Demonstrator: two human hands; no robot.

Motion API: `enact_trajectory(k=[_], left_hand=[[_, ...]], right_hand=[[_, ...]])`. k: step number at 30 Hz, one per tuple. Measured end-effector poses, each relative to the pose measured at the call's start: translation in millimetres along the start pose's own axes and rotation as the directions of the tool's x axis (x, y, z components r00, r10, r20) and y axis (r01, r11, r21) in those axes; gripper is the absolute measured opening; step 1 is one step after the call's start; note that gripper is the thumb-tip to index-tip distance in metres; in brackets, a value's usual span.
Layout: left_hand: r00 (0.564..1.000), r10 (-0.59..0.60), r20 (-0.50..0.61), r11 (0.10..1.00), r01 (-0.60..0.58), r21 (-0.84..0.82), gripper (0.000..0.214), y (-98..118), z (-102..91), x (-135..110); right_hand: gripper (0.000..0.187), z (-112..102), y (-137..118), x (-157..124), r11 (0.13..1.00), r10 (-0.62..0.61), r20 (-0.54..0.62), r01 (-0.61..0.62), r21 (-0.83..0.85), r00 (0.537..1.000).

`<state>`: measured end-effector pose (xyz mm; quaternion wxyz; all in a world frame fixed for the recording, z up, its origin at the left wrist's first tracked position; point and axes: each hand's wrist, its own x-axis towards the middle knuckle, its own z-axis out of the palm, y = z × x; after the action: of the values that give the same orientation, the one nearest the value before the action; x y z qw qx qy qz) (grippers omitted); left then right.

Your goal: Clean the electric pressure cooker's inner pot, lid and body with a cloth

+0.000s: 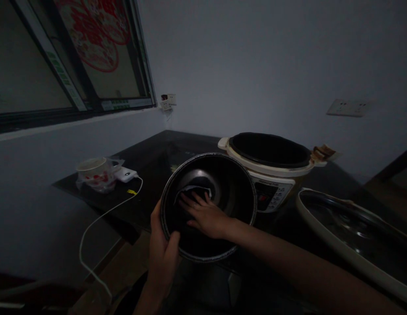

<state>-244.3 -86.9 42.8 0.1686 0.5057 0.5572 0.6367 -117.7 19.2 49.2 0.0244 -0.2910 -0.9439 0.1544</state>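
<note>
A round black inner pot (231,188) is tilted toward me at the table's front edge, its mouth facing up at me. My left hand (163,247) grips its lower left rim, thumb over the edge and fingers around the outside. Inside the pot, my right hand (208,216) lies flat with fingers spread on a dark cloth (190,190) with a pale edge, pressed to the inner wall and bottom. Much of the cloth is hidden in shadow and under the hand. Right behind the pot stands an electric pressure cooker (275,181) without its lid.
A large oval lid (324,223) with a pale rim lies at the right. On the dark table (177,142) at left are a bagged paper cup (96,175) and a white power bank (126,174) with its cable hanging down. A brown cloth (322,154) sits on the cooker's right handle.
</note>
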Motion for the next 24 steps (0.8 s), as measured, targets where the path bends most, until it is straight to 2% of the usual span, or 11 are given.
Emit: enact_trajectory(k=[2,5,7,9,11,13,16,20,22,24], left_hand=[[1.0,-0.001,-0.003,1.0,0.001,0.005,0.064,0.6,-0.2,-0.4],[1.0,-0.004,0.009,1.0,0.004,0.029,0.064,0.8,-1.1,-0.4],[1.0,0.002,0.016,0.999,-0.003,0.043,0.063,0.8,-1.5,-0.2],[1.0,0.021,0.021,0.999,-0.021,0.04,0.062,1.2,-1.4,0.2],[0.999,0.033,0.014,0.999,-0.033,0.027,0.062,2.1,-0.5,0.9],[0.999,0.035,0.009,0.999,-0.035,0.012,0.064,3.2,0.8,1.6],[1.0,0.03,0.005,1.0,-0.03,0.003,0.066,4.2,2.4,1.9],[0.999,0.033,0.005,0.999,-0.033,0.018,0.067,3.5,2.5,0.5],[0.999,0.042,0.01,0.999,-0.042,0.023,0.066,2.6,1.8,-0.4],[0.999,0.052,0.012,0.998,-0.052,0.032,0.066,1.5,1.1,-0.9]], right_hand=[[0.067,-4.0,2.1,8.2,1.0,-0.005,-0.043,0.004,-0.017,0.999],[0.071,-12.6,13.2,14.9,0.994,0.106,-0.118,-0.105,0.012,0.987],[0.075,-14.6,22.1,14.1,0.967,0.252,-0.181,-0.238,0.093,0.951],[0.078,-10.0,27.8,9.2,0.909,0.397,-0.214,-0.352,0.222,0.892],[0.082,0.2,27.5,2.0,0.842,0.499,-0.186,-0.424,0.334,0.846],[0.088,11.5,20.5,-5.1,0.789,0.547,-0.112,-0.466,0.4,0.83],[0.092,19.6,1.1,-12.7,0.719,0.571,0.02,-0.513,0.469,0.82],[0.085,9.1,-29.7,-17.2,0.633,0.525,0.208,-0.542,0.553,0.825],[0.077,1.1,-42.9,-16.3,0.608,0.44,0.239,-0.483,0.63,0.866],[0.066,-4.1,-52.3,-11.8,0.59,0.337,0.19,-0.364,0.721,0.922]])
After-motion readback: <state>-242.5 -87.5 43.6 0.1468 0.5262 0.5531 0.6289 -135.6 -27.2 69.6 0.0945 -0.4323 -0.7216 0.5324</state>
